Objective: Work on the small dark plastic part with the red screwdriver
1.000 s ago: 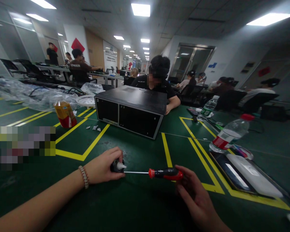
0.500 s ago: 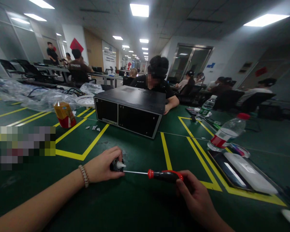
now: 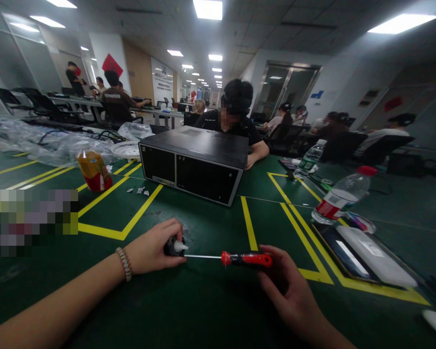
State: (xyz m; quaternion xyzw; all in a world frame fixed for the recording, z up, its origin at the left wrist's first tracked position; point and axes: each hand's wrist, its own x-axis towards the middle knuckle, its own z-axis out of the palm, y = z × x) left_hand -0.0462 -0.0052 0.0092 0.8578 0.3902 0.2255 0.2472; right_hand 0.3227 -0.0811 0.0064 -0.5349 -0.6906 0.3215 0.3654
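Observation:
My left hand (image 3: 159,248), a beaded bracelet on its wrist, is closed round a small black part (image 3: 170,246) with a white nozzle-like tip (image 3: 180,246). Fingers cover much of this part, so its kind is unclear. A red and black screwdriver (image 3: 245,259) lies level, its thin shaft running left to the black part by my left thumb. Whether the tip sits inside the part is hidden. Around the end of the screwdriver's handle, my right hand (image 3: 288,286) has its thumb and fingers spread, apart from the handle.
A black computer case (image 3: 199,150) stands mid-table, with a person (image 3: 236,111) behind it. To the left are a drink bottle (image 3: 93,169), a white basket (image 3: 125,150) and plastic wrap (image 3: 61,143). A red-capped water bottle (image 3: 343,196) and a phone (image 3: 349,254) are on the right.
My right thumb and fingers have come off the screwdriver handle and spread apart. The handle has turned, showing more red. My left hand still grips the black part.

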